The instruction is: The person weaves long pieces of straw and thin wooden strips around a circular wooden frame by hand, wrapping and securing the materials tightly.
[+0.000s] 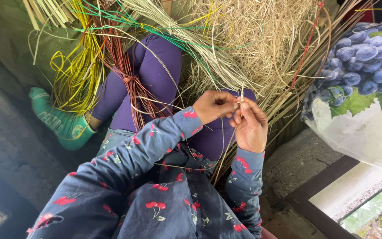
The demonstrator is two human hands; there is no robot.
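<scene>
**A pale straw pinched upright between two hands**

The thin straw strip (242,95) stood above the lap, fingertips of the left hand (214,106) and right hand (250,126) closed on it — probably to keep it taut, though the grip was small in view. Loose dry grass (253,40) lay piled just beyond, yellow strands (74,75) and reddish strands (127,75) bundled aside — within reach.
</scene>
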